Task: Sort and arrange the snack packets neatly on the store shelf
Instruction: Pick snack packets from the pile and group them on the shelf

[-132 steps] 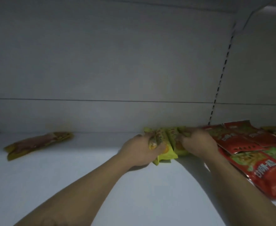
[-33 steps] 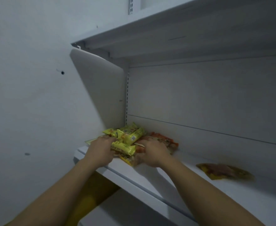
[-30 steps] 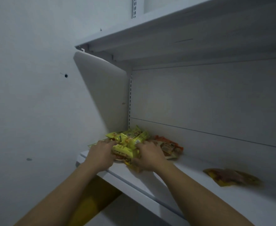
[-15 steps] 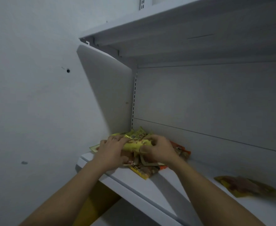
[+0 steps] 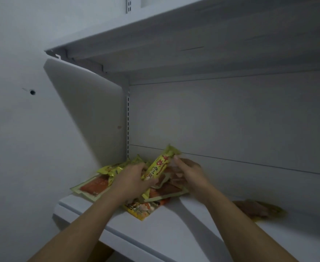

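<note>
- Left forearm (image 5: 91,220): bare, reaching forward from the lower left.
- Left hand (image 5: 130,180): back turned up, fingers curled round the lower end of a yellow packet (image 5: 159,166).
- Right forearm (image 5: 236,220): bare, reaching forward from the lower right.
- Right hand (image 5: 189,174): fingers bent, tips pinching the upper part of the same packet.
- Both hands: close together, level, packet slanting between them.

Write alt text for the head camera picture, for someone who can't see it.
The left hand and right hand hold a long yellow packet tilted above a loose pile of snack packets in the left corner of a white shelf. A lone packet lies apart to the right.
</note>
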`<move>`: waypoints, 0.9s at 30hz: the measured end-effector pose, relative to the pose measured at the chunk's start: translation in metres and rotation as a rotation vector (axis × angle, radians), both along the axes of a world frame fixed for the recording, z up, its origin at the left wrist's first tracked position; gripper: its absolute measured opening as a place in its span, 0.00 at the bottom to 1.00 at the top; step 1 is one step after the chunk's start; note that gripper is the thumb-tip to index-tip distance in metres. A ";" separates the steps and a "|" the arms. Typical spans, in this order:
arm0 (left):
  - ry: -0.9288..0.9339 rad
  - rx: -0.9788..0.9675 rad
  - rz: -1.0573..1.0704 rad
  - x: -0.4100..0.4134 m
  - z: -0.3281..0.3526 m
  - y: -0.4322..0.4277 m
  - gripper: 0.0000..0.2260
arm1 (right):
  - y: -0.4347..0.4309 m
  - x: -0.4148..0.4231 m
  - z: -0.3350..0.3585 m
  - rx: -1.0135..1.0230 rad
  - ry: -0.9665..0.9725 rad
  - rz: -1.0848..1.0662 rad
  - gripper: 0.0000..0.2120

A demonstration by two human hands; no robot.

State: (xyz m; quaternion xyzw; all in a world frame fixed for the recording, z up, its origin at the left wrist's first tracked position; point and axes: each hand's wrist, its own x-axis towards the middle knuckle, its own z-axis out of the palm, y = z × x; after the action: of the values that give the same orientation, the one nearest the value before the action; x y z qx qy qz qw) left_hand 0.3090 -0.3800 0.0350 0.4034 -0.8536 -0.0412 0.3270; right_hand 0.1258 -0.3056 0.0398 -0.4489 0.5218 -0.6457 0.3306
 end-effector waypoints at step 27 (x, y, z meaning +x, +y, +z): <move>-0.334 0.060 0.398 -0.061 -0.026 -0.042 0.19 | -0.010 -0.028 -0.064 0.077 0.269 -0.262 0.14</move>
State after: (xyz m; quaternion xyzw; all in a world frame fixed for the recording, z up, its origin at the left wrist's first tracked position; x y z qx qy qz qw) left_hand 0.2481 -0.4217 0.0087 0.5744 -0.7978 0.0656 0.1711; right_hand 0.0981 -0.3155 -0.0245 -0.4465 0.6397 -0.5967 0.1880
